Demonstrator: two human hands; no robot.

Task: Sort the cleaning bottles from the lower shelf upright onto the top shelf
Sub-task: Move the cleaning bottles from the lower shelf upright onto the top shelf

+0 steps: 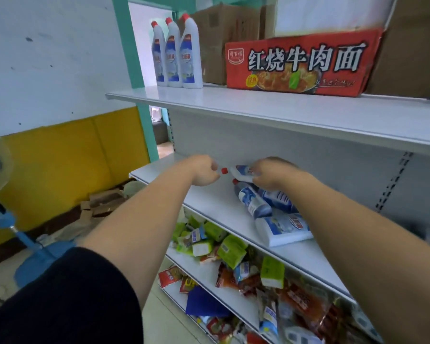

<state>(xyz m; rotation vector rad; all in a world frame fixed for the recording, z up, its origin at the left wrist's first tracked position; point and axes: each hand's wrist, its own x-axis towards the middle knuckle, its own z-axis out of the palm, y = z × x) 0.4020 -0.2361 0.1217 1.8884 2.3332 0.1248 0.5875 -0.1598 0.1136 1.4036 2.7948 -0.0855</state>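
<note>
A held bottle (242,173) is found lying on its side toward the back of the lower shelf (204,197), its long axis run left to right and its red cap (224,170) turned to the left. Its body is gripped from above by the right hand (271,176), fingers curled over it, so this is plainly the nearer hand. The left hand (205,170) is held with curled fingers just beside the cap; whether the cap is touched or pinched cannot be told. The loose bottles (253,202) are left lying beneath and in front of the right hand, and the frontmost is set close to the shelf's front lip (a nudge there might well be enough to tip it off). The goal lies up and to the left. On the top shelf (258,108) three upright bottles (175,53) are stood touching in a row at the left end, a red carton (301,63) is set to their right, and a bare strip of shelf is left in front of both. It is judged that the held bottle must be drawn forward, clear of the top shelf's overhanging front edge, before it is raised and turned cap-up.
</note>
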